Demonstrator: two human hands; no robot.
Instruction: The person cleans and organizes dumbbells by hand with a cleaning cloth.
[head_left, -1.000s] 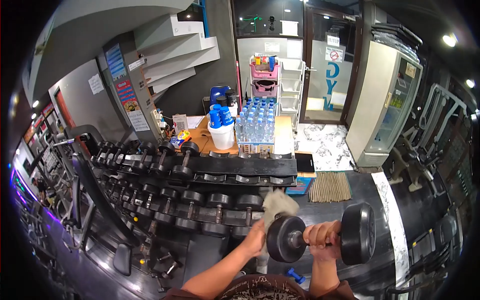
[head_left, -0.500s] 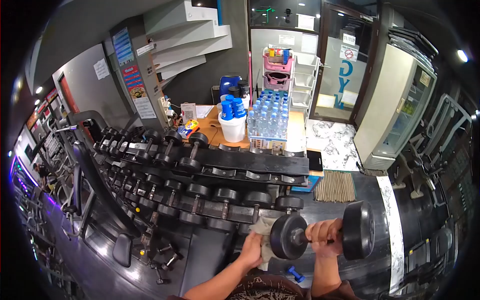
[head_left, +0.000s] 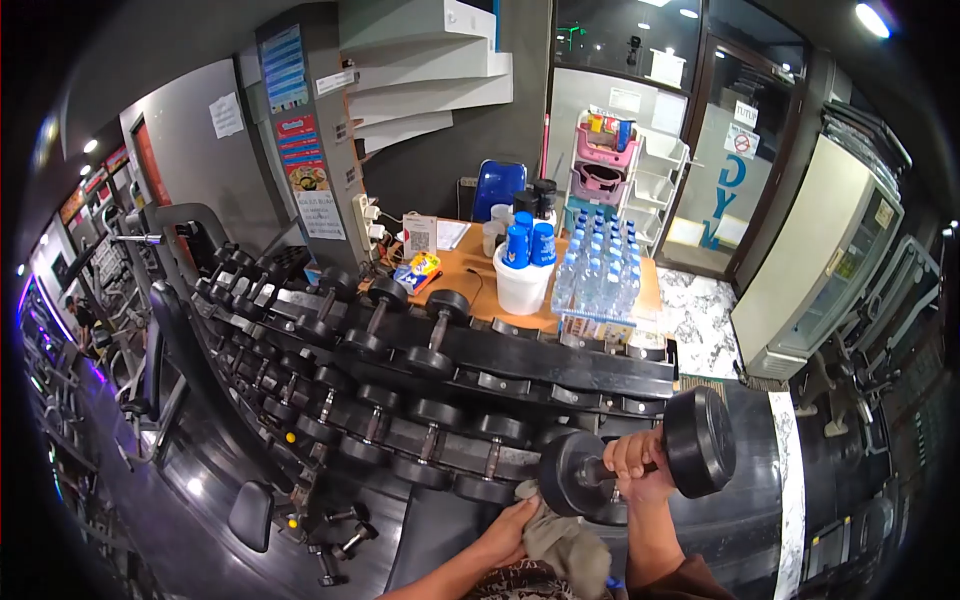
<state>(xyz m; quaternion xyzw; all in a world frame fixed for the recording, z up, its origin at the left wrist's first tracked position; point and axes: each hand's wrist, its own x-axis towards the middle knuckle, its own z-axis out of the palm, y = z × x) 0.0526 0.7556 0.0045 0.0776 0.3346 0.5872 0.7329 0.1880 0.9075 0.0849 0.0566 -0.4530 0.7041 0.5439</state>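
Observation:
My right hand (head_left: 640,468) is wrapped round the handle of a black dumbbell (head_left: 700,440), which is raised in front of the rack at the lower right. One of its heads is turned toward my left side. My left hand (head_left: 515,530) grips a greyish-green cloth (head_left: 565,548) just below that near head, and the cloth hangs down loosely. Behind the raised weight, a two-tier dumbbell rack (head_left: 560,362) runs across the view, with several black dumbbells (head_left: 430,440) lying on it.
Behind the rack is a wooden table (head_left: 480,292) with a white bucket (head_left: 522,288) and several water bottles (head_left: 598,268). A padded bench (head_left: 440,535) stands below the rack, left of my hands. At right is a glass-door fridge (head_left: 815,270). Small dumbbells (head_left: 345,540) lie on the floor.
The view has swung left and tilted. The dumbbell in my right hand is now tilted, its right head higher. My left hand and the cloth have dropped away from the near head.

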